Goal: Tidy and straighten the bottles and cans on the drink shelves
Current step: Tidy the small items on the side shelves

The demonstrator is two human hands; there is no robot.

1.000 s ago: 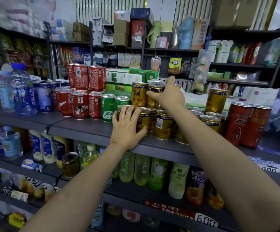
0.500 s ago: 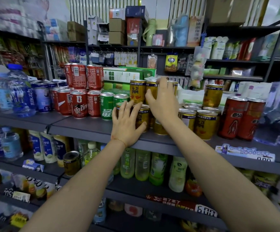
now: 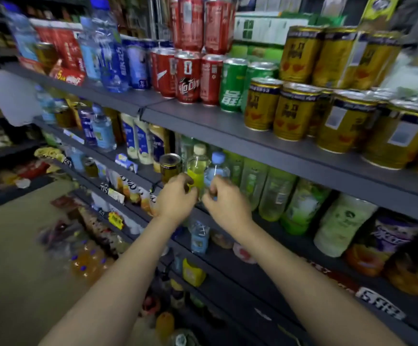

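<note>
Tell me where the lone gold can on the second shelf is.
In the head view the gold can stands at the front edge of the second shelf, left of the yellow-green bottle, just above the left hand.

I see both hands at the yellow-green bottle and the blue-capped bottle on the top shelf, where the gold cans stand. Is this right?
Not quite. The head view shows the left hand and right hand at the yellow-green bottle and blue-capped bottle on the shelf below; the gold cans stand on the one above.

Both hands (image 3: 175, 198) now @ lower-shelf bottles (image 3: 198, 171)
</note>
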